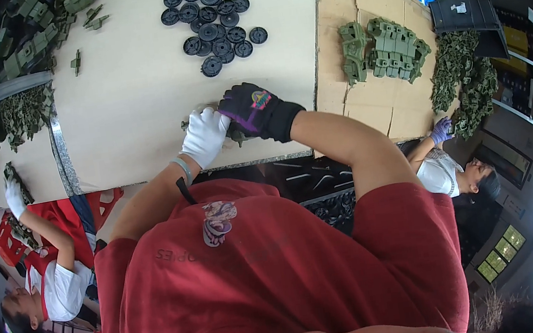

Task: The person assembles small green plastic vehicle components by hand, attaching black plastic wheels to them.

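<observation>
In a white glove, my left hand [205, 136] is closed round an olive-green plastic part [240, 137] near the front edge of the table. My right hand [256, 110], in a black and purple glove, presses against the left one with its fingers curled over the same part. Only small bits of the green piece show past the gloves, so its full shape is hidden. Beyond my hands lies a loose group of black plastic wheels [209, 32], some overlapping.
Assembled green toy bodies [396, 50] stand on cardboard [367, 109] at right. A dark bin [465, 13] sits among heaped green parts [463, 73]. More green pieces [28, 46] pile up at far left. Co-workers with gloved hands [440, 131] are on both sides.
</observation>
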A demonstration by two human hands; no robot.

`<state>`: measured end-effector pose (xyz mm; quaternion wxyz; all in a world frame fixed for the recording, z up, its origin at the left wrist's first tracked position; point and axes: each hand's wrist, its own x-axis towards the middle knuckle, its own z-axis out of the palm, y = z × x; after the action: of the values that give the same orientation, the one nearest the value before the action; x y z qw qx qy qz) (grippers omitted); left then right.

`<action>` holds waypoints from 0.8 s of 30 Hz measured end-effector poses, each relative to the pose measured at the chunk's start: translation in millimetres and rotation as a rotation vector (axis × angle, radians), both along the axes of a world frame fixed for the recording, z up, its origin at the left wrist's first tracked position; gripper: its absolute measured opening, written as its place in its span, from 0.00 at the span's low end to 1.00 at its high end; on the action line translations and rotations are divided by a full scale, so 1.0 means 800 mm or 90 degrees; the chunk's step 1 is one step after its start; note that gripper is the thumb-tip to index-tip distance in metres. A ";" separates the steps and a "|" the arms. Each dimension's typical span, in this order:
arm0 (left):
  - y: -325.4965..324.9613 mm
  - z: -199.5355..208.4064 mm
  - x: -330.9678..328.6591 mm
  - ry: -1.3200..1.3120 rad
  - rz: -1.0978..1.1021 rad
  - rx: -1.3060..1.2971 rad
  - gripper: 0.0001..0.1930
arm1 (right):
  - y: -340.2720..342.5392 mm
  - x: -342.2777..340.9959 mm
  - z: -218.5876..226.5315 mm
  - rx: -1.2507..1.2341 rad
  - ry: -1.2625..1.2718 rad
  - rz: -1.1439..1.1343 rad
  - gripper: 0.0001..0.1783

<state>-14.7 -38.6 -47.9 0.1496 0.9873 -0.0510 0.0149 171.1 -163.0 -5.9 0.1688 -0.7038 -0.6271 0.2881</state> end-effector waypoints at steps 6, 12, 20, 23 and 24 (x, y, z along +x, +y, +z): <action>-0.001 -0.011 -0.007 0.058 0.008 -0.026 0.13 | -0.004 -0.018 0.017 -0.113 0.032 -0.139 0.12; 0.004 0.004 0.001 0.038 -0.013 -0.032 0.18 | -0.021 -0.007 0.006 0.052 0.121 -0.190 0.12; 0.016 -0.007 0.023 0.010 -0.004 0.107 0.21 | -0.068 -0.069 -0.003 0.142 0.083 -0.431 0.12; 0.032 0.041 0.027 0.044 0.035 0.129 0.32 | -0.076 -0.057 0.022 -0.065 0.353 -0.528 0.16; 0.032 0.048 0.026 0.041 0.069 0.151 0.35 | -0.077 -0.042 0.020 -0.107 0.352 -0.522 0.20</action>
<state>6.3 -12.9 -9.3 0.0321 0.9994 0.0056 -0.0150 137.1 -224.8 9.9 0.3708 -0.8007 -0.2054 0.4234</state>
